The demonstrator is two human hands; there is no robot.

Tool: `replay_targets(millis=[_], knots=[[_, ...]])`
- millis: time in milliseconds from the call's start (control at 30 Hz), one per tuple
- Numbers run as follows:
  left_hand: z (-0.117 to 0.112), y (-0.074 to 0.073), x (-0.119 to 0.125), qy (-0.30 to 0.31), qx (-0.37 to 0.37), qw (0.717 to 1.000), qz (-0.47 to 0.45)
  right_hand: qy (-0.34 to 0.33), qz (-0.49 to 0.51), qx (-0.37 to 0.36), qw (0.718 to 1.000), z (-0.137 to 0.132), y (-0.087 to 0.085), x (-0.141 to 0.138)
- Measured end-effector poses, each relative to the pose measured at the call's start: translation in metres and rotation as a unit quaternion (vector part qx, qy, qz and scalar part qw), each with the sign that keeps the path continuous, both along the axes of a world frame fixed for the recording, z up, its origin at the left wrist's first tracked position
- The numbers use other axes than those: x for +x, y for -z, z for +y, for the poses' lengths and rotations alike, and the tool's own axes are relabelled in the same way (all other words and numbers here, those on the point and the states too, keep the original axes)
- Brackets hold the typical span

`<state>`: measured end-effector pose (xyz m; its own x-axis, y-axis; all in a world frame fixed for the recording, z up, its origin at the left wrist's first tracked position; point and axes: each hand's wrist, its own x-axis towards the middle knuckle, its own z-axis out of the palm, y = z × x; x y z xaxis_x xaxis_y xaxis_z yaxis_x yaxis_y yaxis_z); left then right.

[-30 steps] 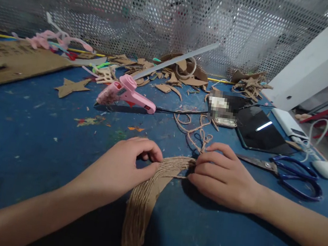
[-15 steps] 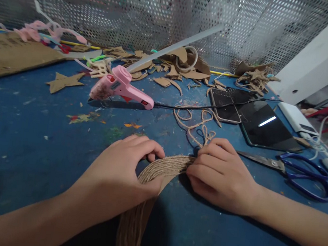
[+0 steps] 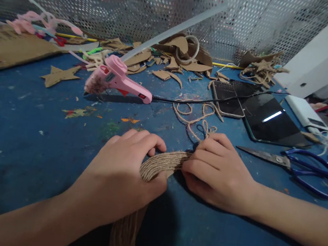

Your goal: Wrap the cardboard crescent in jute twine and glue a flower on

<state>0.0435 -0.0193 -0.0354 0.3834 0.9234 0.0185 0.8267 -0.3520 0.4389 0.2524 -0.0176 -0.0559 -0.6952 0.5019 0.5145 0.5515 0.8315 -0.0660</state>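
Note:
A curved cardboard piece wrapped in jute twine [image 3: 162,163] lies on the blue table [image 3: 31,134] in front of me. My left hand [image 3: 124,174] is closed over its middle, thumb under and fingers curled over the wrapped edge. My right hand [image 3: 218,171] is closed on the far tip of the piece, fingers pinched where the twine ends. A loose length of the twine [image 3: 195,121] trails from my right hand toward the back of the table.
A pink glue gun [image 3: 117,80] lies behind my hands, its black cord running right. Two phones [image 3: 268,122], a white power bank [image 3: 301,111] and blue-handled scissors [image 3: 304,170] lie at the right. Cardboard scraps [image 3: 174,60], a cardboard star [image 3: 57,76] and a perforated metal screen [image 3: 106,4] are at the back.
My left hand slid further over the wrapped piece and closed round it. My right hand shifted slightly left along the tip. The view tilted, so the table items sit higher.

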Motion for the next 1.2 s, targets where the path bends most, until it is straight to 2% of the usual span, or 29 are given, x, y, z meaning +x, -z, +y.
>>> replay_targets(millis=[267, 433, 800, 1033, 1200], knots=[[0.004, 0.003, 0.004, -0.001, 0.016, 1.0, 0.022, -0.016, -0.024, -0.01, 1.0, -0.006, -0.005, 0.008], [0.002, 0.0, 0.0, 0.003, 0.005, 1.0, 0.018, -0.014, -0.046, 0.015, 0.999, -0.013, -0.007, 0.015], [0.004, 0.003, 0.006, 0.034, 0.042, 0.998, 0.019, -0.035, -0.021, -0.055, 0.998, -0.011, -0.003, 0.011], [0.008, 0.0, 0.011, 0.022, 0.012, 0.999, 0.031, 0.001, -0.03, -0.088, 0.996, -0.005, -0.003, 0.012], [0.007, -0.001, 0.012, 0.018, 0.011, 0.999, 0.039, 0.053, -0.01, -0.141, 0.989, 0.001, -0.006, 0.009]])
